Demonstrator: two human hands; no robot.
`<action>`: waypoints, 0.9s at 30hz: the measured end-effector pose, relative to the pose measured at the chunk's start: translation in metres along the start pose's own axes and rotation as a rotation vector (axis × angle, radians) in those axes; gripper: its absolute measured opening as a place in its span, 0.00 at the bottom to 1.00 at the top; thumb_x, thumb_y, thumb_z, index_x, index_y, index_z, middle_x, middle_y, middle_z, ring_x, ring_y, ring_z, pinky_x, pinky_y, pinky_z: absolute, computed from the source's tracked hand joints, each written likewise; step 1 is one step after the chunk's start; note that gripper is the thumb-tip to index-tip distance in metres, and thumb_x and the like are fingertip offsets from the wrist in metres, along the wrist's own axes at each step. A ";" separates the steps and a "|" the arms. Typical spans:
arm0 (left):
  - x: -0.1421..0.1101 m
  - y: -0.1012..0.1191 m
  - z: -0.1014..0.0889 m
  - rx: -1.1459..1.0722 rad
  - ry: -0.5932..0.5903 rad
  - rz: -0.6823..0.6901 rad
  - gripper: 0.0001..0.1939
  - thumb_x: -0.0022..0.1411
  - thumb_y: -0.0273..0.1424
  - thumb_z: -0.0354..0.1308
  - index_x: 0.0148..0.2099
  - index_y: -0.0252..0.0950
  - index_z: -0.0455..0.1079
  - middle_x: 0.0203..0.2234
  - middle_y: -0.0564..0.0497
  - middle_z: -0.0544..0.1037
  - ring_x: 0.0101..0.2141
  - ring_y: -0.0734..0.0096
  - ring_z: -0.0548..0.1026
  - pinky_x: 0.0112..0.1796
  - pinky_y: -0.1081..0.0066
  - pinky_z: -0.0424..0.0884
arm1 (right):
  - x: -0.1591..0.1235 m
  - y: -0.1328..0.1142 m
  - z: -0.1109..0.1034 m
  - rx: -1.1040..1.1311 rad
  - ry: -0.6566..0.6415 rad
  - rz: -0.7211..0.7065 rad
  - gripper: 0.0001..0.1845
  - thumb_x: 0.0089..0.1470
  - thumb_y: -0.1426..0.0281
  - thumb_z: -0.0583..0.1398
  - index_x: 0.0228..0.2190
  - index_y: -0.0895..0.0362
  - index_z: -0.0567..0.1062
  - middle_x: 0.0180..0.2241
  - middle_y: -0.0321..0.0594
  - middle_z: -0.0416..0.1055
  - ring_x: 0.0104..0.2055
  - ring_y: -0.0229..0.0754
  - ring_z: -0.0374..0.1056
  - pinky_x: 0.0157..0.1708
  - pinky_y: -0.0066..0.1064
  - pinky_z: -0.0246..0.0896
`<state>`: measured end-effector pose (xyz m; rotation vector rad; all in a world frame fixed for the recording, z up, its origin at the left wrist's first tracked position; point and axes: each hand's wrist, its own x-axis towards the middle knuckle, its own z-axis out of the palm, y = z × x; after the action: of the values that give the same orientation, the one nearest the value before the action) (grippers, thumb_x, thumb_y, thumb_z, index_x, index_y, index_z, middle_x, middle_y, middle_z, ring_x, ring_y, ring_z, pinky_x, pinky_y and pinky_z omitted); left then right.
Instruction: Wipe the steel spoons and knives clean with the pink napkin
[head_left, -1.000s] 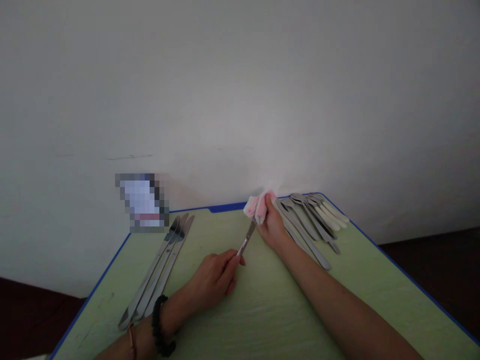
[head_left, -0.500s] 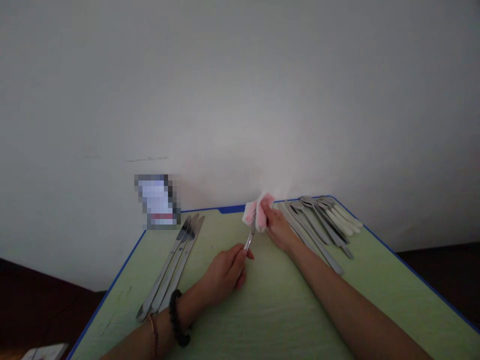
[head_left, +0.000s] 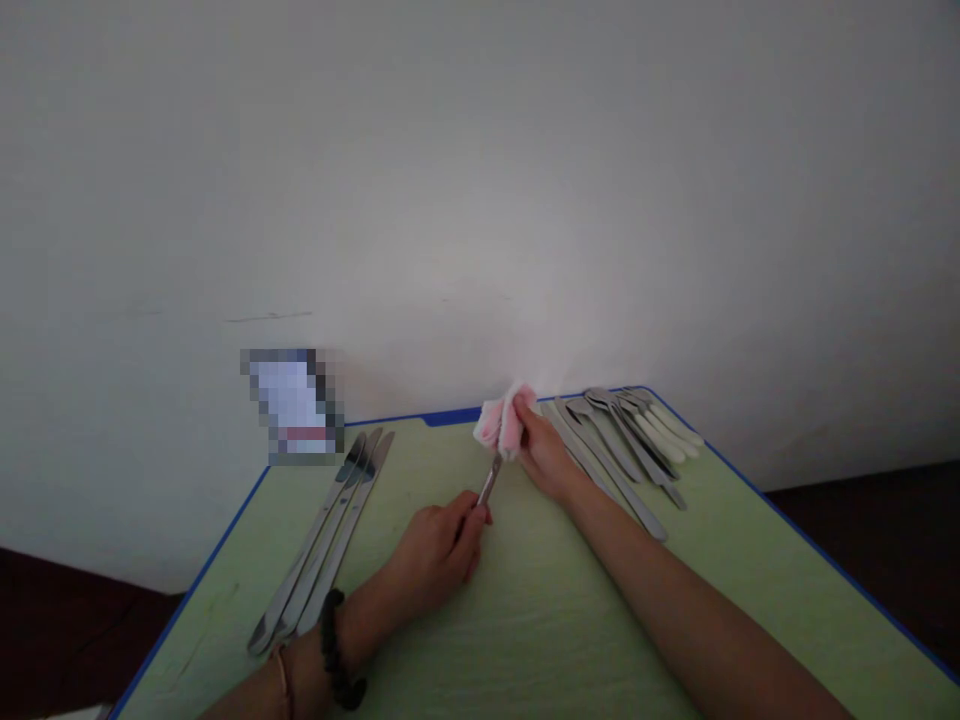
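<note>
My left hand is closed round the handle of a metal table knife, which points up and away from me. Its far part is hidden in a folded pink and white cloth. My right hand grips this cloth, pinching it about the blade with the thumb on top. To the left, three table knives lie side by side, their handle ends close to my left wrist. Beyond my right hand, a row of cutlery holds knives, spoons and forks, some with white handles.
The green table has a blue edge and stands against a pale wall. A phone-like device, blurred out, leans on the wall at the back left corner. Dark floor shows past both sides.
The cloth and my right hand have shifted slightly along the knife. Both hands keep their hold. The whole view swung a little and came back; the laid-out cutlery stays in place.
</note>
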<state>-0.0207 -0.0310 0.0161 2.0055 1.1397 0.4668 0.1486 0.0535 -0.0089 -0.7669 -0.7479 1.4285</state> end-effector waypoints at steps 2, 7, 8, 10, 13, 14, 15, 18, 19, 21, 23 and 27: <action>-0.002 0.003 -0.001 0.064 -0.022 0.016 0.16 0.67 0.37 0.38 0.36 0.37 0.64 0.13 0.58 0.65 0.17 0.71 0.66 0.24 0.73 0.61 | 0.005 -0.001 -0.001 0.143 0.060 -0.029 0.20 0.41 0.51 0.65 0.27 0.55 0.77 0.26 0.36 0.73 0.33 0.40 0.67 0.36 0.31 0.62; -0.003 0.001 -0.004 0.030 -0.080 0.033 0.16 0.67 0.39 0.39 0.35 0.37 0.64 0.13 0.58 0.65 0.17 0.72 0.65 0.24 0.74 0.60 | 0.006 -0.005 -0.002 0.186 0.065 -0.043 0.22 0.43 0.49 0.64 0.29 0.55 0.76 0.27 0.36 0.73 0.33 0.38 0.67 0.38 0.29 0.62; -0.003 -0.002 -0.004 -0.007 -0.082 0.033 0.17 0.68 0.39 0.38 0.37 0.37 0.64 0.13 0.59 0.65 0.16 0.73 0.65 0.25 0.74 0.61 | 0.004 -0.005 -0.001 0.130 0.033 -0.035 0.22 0.44 0.48 0.63 0.27 0.56 0.76 0.25 0.36 0.72 0.32 0.38 0.66 0.37 0.29 0.61; -0.001 -0.006 -0.003 -0.056 -0.045 0.028 0.18 0.69 0.39 0.36 0.39 0.36 0.64 0.13 0.60 0.64 0.17 0.73 0.64 0.26 0.74 0.62 | -0.002 -0.005 -0.001 -0.022 -0.055 0.004 0.25 0.45 0.46 0.61 0.24 0.57 0.76 0.23 0.37 0.71 0.28 0.37 0.64 0.33 0.29 0.59; 0.001 -0.011 -0.001 -0.120 0.013 0.025 0.17 0.69 0.40 0.37 0.38 0.36 0.63 0.14 0.60 0.64 0.17 0.73 0.65 0.26 0.74 0.62 | -0.009 -0.005 0.000 -0.265 -0.181 0.082 0.27 0.43 0.47 0.62 0.21 0.60 0.74 0.20 0.35 0.68 0.23 0.35 0.59 0.27 0.28 0.54; 0.002 -0.012 -0.001 -0.137 0.024 0.022 0.17 0.68 0.40 0.38 0.38 0.37 0.62 0.14 0.60 0.65 0.17 0.73 0.64 0.25 0.74 0.62 | -0.011 -0.005 0.000 -0.314 -0.205 0.096 0.27 0.43 0.47 0.62 0.20 0.60 0.74 0.19 0.35 0.68 0.23 0.34 0.58 0.26 0.28 0.52; 0.003 -0.013 0.000 -0.152 0.032 0.014 0.17 0.68 0.40 0.38 0.37 0.37 0.62 0.13 0.60 0.65 0.17 0.73 0.64 0.25 0.74 0.62 | -0.012 -0.004 0.000 -0.339 -0.216 0.105 0.27 0.43 0.47 0.62 0.21 0.61 0.74 0.19 0.35 0.68 0.23 0.33 0.58 0.26 0.27 0.52; 0.004 -0.012 -0.001 -0.193 0.038 -0.008 0.17 0.68 0.41 0.39 0.38 0.36 0.64 0.13 0.60 0.64 0.17 0.74 0.63 0.23 0.75 0.60 | -0.011 -0.004 0.000 -0.293 -0.186 0.127 0.27 0.42 0.47 0.63 0.21 0.61 0.74 0.20 0.35 0.69 0.23 0.33 0.59 0.26 0.27 0.53; 0.004 -0.011 -0.002 -0.209 0.026 -0.007 0.17 0.67 0.41 0.40 0.39 0.35 0.64 0.14 0.60 0.64 0.17 0.74 0.63 0.23 0.75 0.60 | -0.010 -0.004 0.000 -0.250 -0.161 0.132 0.27 0.41 0.47 0.63 0.22 0.61 0.74 0.20 0.35 0.69 0.23 0.33 0.60 0.26 0.27 0.55; 0.003 -0.010 -0.004 -0.219 -0.020 0.012 0.17 0.66 0.39 0.43 0.44 0.33 0.66 0.15 0.60 0.66 0.18 0.74 0.64 0.23 0.76 0.59 | -0.006 -0.004 -0.001 -0.139 -0.107 0.114 0.27 0.41 0.47 0.63 0.24 0.60 0.75 0.22 0.37 0.70 0.25 0.35 0.63 0.28 0.27 0.58; 0.001 -0.008 -0.006 -0.174 -0.081 0.057 0.16 0.65 0.36 0.46 0.49 0.32 0.66 0.17 0.59 0.69 0.19 0.75 0.65 0.23 0.76 0.58 | -0.002 -0.004 -0.002 -0.014 -0.053 0.059 0.26 0.41 0.47 0.64 0.28 0.59 0.75 0.26 0.38 0.72 0.29 0.37 0.66 0.32 0.28 0.62; -0.002 -0.007 -0.009 -0.067 -0.144 0.152 0.16 0.66 0.34 0.46 0.50 0.33 0.67 0.21 0.56 0.76 0.19 0.76 0.64 0.23 0.76 0.57 | 0.006 -0.006 -0.003 0.180 0.060 -0.022 0.22 0.41 0.50 0.66 0.30 0.55 0.75 0.30 0.37 0.74 0.33 0.36 0.69 0.38 0.27 0.65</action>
<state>-0.0309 -0.0265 0.0164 2.0406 0.8778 0.4240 0.1543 0.0594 -0.0057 -0.6566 -0.5716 1.4253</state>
